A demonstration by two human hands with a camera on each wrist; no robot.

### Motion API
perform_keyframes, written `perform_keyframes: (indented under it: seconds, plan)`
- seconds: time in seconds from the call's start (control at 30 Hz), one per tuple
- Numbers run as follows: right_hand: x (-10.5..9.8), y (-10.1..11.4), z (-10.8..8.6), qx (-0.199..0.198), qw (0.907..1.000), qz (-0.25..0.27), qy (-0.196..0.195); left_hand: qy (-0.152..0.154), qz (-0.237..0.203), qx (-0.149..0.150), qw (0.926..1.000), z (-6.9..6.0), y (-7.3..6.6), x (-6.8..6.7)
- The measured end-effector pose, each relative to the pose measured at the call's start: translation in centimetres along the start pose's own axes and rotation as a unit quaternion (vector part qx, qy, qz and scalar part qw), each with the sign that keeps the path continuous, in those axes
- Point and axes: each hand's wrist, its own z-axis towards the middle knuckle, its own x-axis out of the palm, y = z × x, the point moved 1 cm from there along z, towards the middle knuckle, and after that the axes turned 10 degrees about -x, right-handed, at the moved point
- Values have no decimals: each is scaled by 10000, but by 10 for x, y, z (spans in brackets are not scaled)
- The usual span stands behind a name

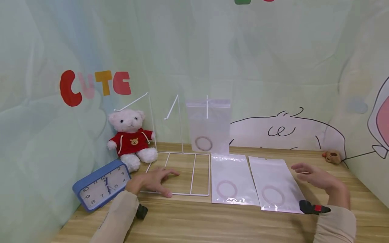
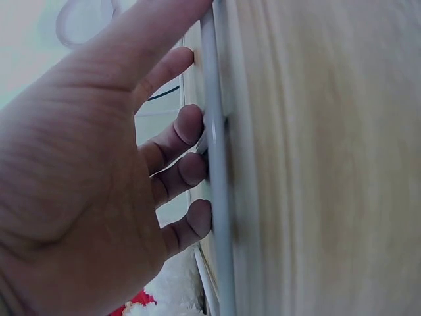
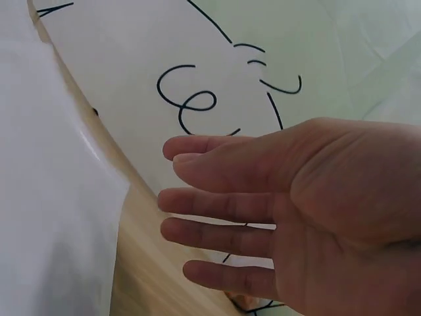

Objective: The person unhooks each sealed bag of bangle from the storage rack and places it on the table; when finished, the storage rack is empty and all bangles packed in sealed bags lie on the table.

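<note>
A white wire rack [image 1: 209, 175] with upright hooks stands on the table. My left hand [image 1: 155, 180] is over the left part of its base, fingers loosely spread. In the left wrist view, its fingertips [image 2: 199, 217] are close beside a base wire [image 2: 220, 178]; whether they touch it I cannot tell. From the rack's right hook hangs a clear zip bag [image 1: 209, 126] with a pinkish ring [image 1: 203, 143] in it. Two white-backed bags [image 1: 232, 168] [image 1: 270, 172], each showing a pale pink ring, lie side by side. Right of them, my right hand [image 1: 319, 177] is held with relaxed fingers, holding nothing.
A white teddy bear [image 1: 131, 141] in a red hoodie sits behind the rack's left side. In front of it a blue clock [image 1: 103, 184] leans at an angle. A small brown object [image 1: 333, 157] sits at the back right, near the printed backdrop [image 1: 288, 67].
</note>
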Motion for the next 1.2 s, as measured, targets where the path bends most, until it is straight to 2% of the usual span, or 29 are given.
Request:
perform_keyframes:
  seconds: [0.37, 0.77, 0.97, 1.2]
  plan:
    - [11, 42, 19, -866, 9946, -319, -482, 11, 42, -9, 10000, 0, 0, -1]
    - [18, 74, 39, -1330, 9870, -277, -853, 2, 74, -35, 10000, 1, 1, 0]
    - [25, 85, 47, -1544, 9809, -466, -1089, 29, -2, -61, 10000, 1, 0, 0]
    - [35, 96, 58, -1928, 9690, -625, -1414, 17, 50, 54, 10000, 2, 2, 0]
